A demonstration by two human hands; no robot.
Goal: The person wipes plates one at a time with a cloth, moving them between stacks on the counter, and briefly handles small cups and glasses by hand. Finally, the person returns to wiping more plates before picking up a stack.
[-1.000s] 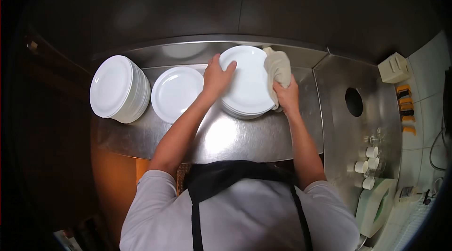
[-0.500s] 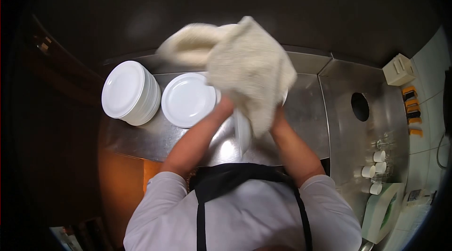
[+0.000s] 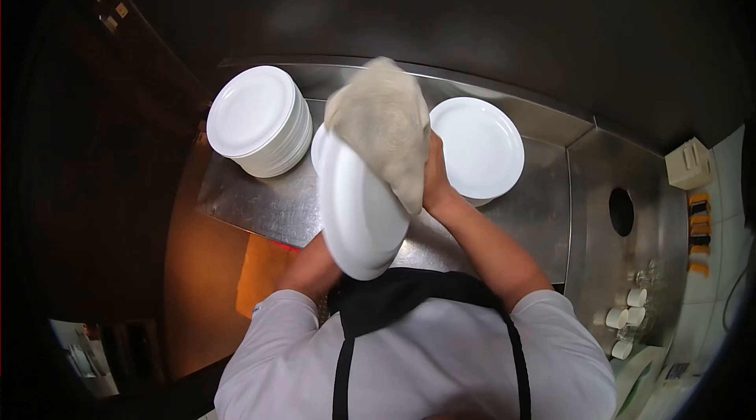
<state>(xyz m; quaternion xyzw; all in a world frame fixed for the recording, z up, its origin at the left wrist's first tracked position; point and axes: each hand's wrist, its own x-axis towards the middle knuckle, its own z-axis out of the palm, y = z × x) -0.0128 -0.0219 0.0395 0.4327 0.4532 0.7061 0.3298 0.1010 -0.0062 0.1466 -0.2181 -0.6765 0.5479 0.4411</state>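
Note:
A white plate (image 3: 358, 219) is held up tilted above the counter, its pale face toward me. My left forearm (image 3: 309, 269) reaches in behind it; the plate hides the hand and fingers, which appear to support it. A cream cloth (image 3: 382, 121), blurred by motion, covers the plate's upper part. My right hand (image 3: 435, 174) is closed on the cloth at the plate's right side, its fingertips under the fabric. Just behind the held plate, the edge of another white plate (image 3: 316, 149) peeks out on the counter.
A tall stack of white plates (image 3: 256, 117) stands at the left of the steel counter (image 3: 260, 196). More white plates (image 3: 478, 148) sit to the right. Farther right are a round hole (image 3: 621, 212), several white cups (image 3: 635, 298) and a beige box (image 3: 688, 164) by the wall.
The cloth has drawn in from a wide spread and bunched over the plate, whose tilted face now shows more. The view has shifted, and the white plates on the right are now uncovered.

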